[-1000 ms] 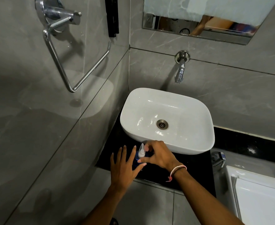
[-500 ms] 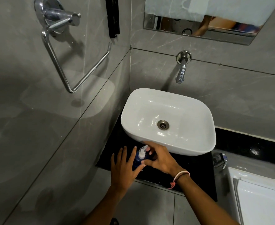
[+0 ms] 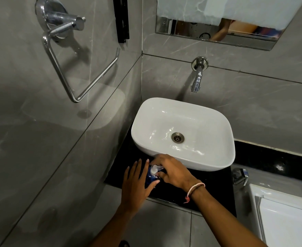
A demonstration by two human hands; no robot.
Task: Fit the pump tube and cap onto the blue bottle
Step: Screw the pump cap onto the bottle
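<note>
A small blue bottle point(image 3: 150, 177) stands on the black counter point(image 3: 207, 188) just in front of the white basin. My left hand point(image 3: 136, 184) cups its left side, thumb against the bottle, fingers spread upward. A clear white pump cap point(image 3: 155, 168) sits on top of the bottle, nozzle pointing right. My right hand point(image 3: 173, 172) curls over it from the right, fingers closed around the cap's collar. The pump tube is hidden inside the bottle or behind my fingers.
The white basin point(image 3: 223, 157) with its metal drain point(image 3: 177, 137) sits right behind the bottle, under a chrome wall tap point(image 3: 196, 81). A chrome towel ring point(image 3: 78, 68) hangs on the left wall. A white toilet tank point(image 3: 282, 218) stands at the lower right.
The pump cap has come down lower onto the bottle and its nozzle has turned to the right. My right hand has dropped with it and closed over the cap. My left hand has stayed in place.
</note>
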